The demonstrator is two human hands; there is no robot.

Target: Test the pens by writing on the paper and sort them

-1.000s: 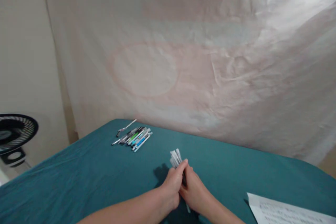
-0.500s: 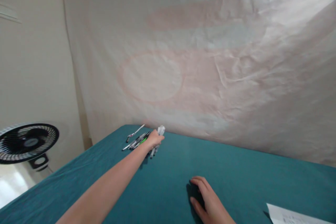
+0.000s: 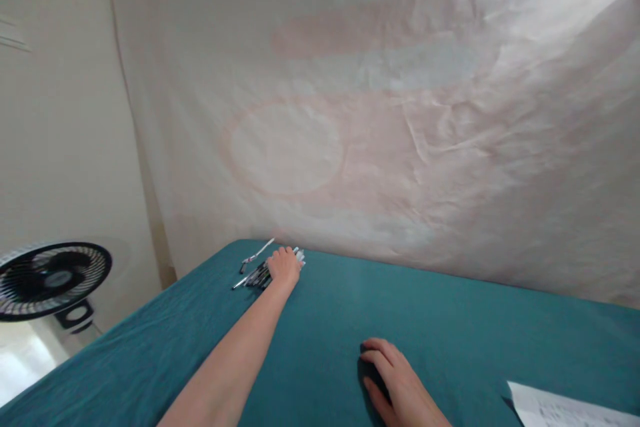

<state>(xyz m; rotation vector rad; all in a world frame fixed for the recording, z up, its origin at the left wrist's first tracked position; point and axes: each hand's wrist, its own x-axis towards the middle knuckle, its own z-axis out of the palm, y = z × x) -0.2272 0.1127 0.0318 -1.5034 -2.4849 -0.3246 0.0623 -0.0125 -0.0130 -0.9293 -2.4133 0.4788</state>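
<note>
At the far left of the table, my left hand is curled over a bunch of pens, palm down. The white ends of several pens stick out past its far right side; most of what lies under the palm is hidden. Just left of the bunch lies a single slim white item with a dark end, apart from the rest. Near the front middle, my right hand rests on the cloth, thumb apart from its gently bent fingers, with nothing in it.
A teal cloth covers the table. Writing shows on a white paper sheet at the front right. A black fan stands beyond the left edge. Behind the table hangs a pale pink patterned sheet.
My left hand has moved slightly left and down with the bunch of white pens, onto the other pens, and now covers more of them. My right hand has stayed nearly in place.
</note>
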